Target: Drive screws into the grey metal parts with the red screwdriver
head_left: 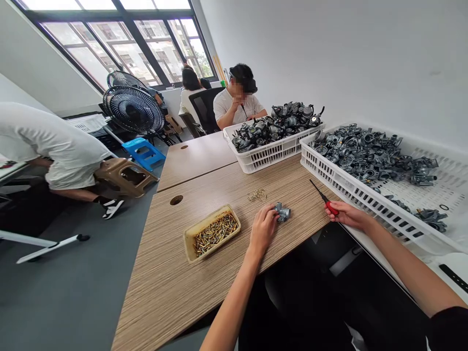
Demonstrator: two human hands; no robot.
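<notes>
My left hand (263, 228) has its fingers around the left side of a grey metal part (282, 212) with a round opening, which rests on the wooden table (164, 287). Near the table's right edge, my right hand (346, 213) grips a screwdriver (332, 208) by its red handle, the dark shaft pointing up and left. Just beyond my left hand lies a small pile of brass-coloured pieces (257, 195). To its left sits a yellowish tray (187, 239) filled with many small brass and grey pieces.
Two white crates hold grey metal parts, one (252, 163) at the table's far side, the other (329, 168) at the right. A person (237, 100) sits beyond the table. Another person (54, 141) bends over at the left, near fans (133, 109) and stools (144, 152).
</notes>
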